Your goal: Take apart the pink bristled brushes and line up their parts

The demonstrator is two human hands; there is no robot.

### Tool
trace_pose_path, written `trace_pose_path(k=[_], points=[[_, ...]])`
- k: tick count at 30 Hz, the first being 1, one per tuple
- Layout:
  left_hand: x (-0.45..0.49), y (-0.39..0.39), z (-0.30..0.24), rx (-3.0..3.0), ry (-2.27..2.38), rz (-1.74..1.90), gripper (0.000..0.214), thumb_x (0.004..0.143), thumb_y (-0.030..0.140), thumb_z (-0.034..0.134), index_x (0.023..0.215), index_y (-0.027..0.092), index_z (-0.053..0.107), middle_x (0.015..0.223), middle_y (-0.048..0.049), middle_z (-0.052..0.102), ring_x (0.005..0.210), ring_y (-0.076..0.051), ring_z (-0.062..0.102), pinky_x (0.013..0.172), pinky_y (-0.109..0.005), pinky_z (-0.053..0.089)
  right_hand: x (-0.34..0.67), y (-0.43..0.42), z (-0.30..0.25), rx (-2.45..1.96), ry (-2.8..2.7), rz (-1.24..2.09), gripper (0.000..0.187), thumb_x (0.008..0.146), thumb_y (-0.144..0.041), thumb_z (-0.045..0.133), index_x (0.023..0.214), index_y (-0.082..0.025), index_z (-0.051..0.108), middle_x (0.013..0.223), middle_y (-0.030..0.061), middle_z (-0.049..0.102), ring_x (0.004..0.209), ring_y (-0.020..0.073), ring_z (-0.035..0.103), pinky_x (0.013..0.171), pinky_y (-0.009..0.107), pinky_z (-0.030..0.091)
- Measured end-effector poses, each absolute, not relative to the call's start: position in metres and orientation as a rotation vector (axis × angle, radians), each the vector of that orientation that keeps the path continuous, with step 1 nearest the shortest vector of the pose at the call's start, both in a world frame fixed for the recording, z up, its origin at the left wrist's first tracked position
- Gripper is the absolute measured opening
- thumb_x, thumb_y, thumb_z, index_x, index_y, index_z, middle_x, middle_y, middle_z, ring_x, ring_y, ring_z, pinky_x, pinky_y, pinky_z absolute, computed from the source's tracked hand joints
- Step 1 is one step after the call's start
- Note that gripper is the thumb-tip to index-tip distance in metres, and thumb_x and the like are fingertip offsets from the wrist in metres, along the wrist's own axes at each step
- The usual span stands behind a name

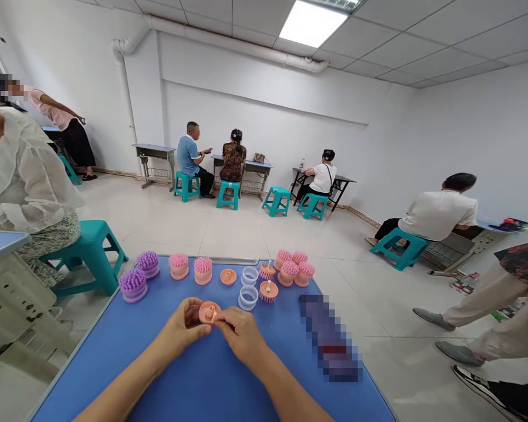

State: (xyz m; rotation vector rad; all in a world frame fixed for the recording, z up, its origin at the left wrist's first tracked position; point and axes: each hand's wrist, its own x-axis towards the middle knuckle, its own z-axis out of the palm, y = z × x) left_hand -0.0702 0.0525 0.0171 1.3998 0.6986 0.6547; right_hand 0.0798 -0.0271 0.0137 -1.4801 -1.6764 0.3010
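Observation:
Above the blue table, my left hand (180,328) curls its thumb and fingers around a small round orange brush cap (208,310), its hollow side turned up towards me. My right hand (242,334) pinches at the cap's right edge; its fingertips hide whatever small part may be between them. A similar orange cap (228,276) lies just beyond. To its right are two clear plastic rings (248,298) and two upturned orange brush heads with pink bristles (268,291), each with a white stem in the centre.
Two purple brushes (133,285) and two pink ones (203,271) stand on the table's left. Several pink brushes (289,272) cluster at the back right. A blurred dark object (330,337) lies on the blue table (193,381) near its right edge. People sit on teal stools (85,246) around.

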Motion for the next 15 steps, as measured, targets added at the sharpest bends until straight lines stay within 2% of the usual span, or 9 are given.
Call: trace_pose_path(k=[2,4,6,9,12,15], points=[[-0.071,0.053,0.019,1.481,0.798,0.704,0.052,0.051,0.038,0.075,0.091,0.020,0.049,0.103,-0.0082,0.063,0.082,-0.021,0.062,0.077,-0.037,0.049,0.083,-0.026,0.010,-1.603,-1.661,0.209,0.018,0.083,-0.018,0.050,0.083,-0.021,0.068,0.077,0.0029,0.067,0.072,0.0143,0.061,0.067,0.023,0.044],[-0.072,0.054,0.020,1.582,0.921,0.740,0.047,0.055,0.042,0.069,0.092,0.020,0.050,0.096,-0.0063,0.063,0.076,-0.019,0.060,0.071,-0.034,0.049,0.086,-0.026,0.008,-1.758,-1.632,0.141,0.018,0.082,-0.016,0.049,0.083,-0.020,0.067,0.078,0.0034,0.067,0.073,0.0151,0.061,0.067,0.024,0.044],[-0.073,0.056,0.020,1.713,1.001,0.733,0.038,0.063,0.045,0.060,0.089,0.019,0.052,0.078,-0.0011,0.061,0.070,-0.017,0.056,0.066,-0.031,0.046,0.087,-0.025,0.008,-1.920,-1.628,0.076,0.018,0.083,-0.016,0.049,0.082,-0.020,0.066,0.078,0.0032,0.066,0.071,0.0153,0.061,0.063,0.023,0.043],[-0.073,0.056,0.020,1.884,1.060,0.682,0.028,0.071,0.048,0.049,0.074,0.020,0.054,0.055,0.0059,0.045,0.056,-0.014,0.046,0.054,-0.026,0.037,0.087,-0.023,0.007,-2.083,-1.635,-0.012,0.017,0.084,-0.017,0.049,0.080,-0.021,0.065,0.075,0.0029,0.064,0.065,0.0146,0.059,0.056,0.022,0.039],[-0.071,0.055,0.021,1.944,1.088,0.649,0.032,0.072,0.051,0.045,0.060,0.021,0.046,0.051,0.0078,0.034,0.051,-0.012,0.035,0.050,-0.024,0.029,0.086,-0.019,0.007,-2.145,-1.616,-0.039,0.017,0.085,-0.018,0.046,0.082,-0.021,0.063,0.075,0.0034,0.063,0.061,0.0141,0.058,0.052,0.021,0.036],[-0.071,0.053,0.022,1.954,1.092,0.632,0.036,0.072,0.053,0.043,0.055,0.022,0.037,0.052,0.0079,0.030,0.051,-0.011,0.031,0.049,-0.023,0.026,0.084,-0.014,0.008,-2.193,-1.606,-0.055,0.018,0.086,-0.017,0.044,0.086,-0.020,0.062,0.079,0.0048,0.063,0.059,0.0147,0.057,0.050,0.022,0.034]])
